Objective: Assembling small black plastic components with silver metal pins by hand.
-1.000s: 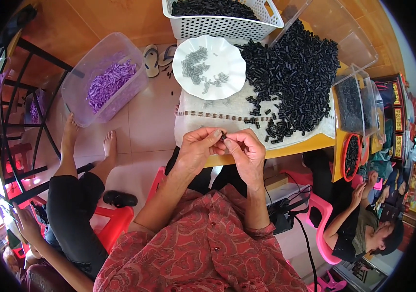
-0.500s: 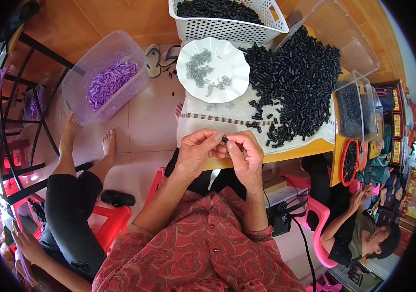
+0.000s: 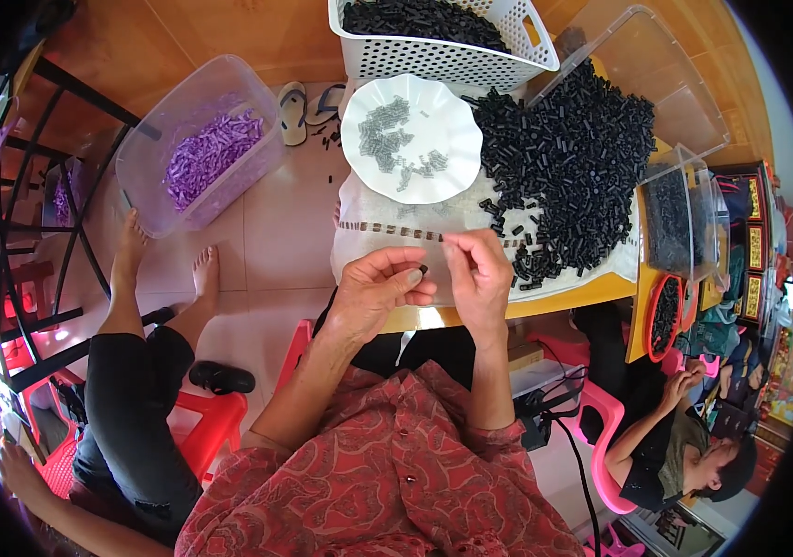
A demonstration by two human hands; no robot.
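At the front edge of the table, my left hand (image 3: 373, 292) pinches a small black tube-like piece (image 3: 423, 269) between thumb and fingertips. Beside it, a little farther forward, is my right hand (image 3: 480, 283), its thumb and fingers pressed together; whatever they hold is too small to make out. Beyond my hands a white scalloped plate (image 3: 457, 144) carries small clear pieces (image 3: 384, 139). To its right a large heap of short black pieces (image 3: 582, 176) spreads over a pale cloth (image 3: 373, 200).
A white perforated basket (image 3: 443, 60) full of black pieces stands behind the plate. Clear bins (image 3: 684, 218) and a red-rimmed basket (image 3: 665, 316) are on the right. On the left floor sits a tub (image 3: 136, 176) of purple pieces. People sit on both sides.
My hands have come apart. The right one has moved slightly up and right, away from the black piece, which stays in my left fingers.
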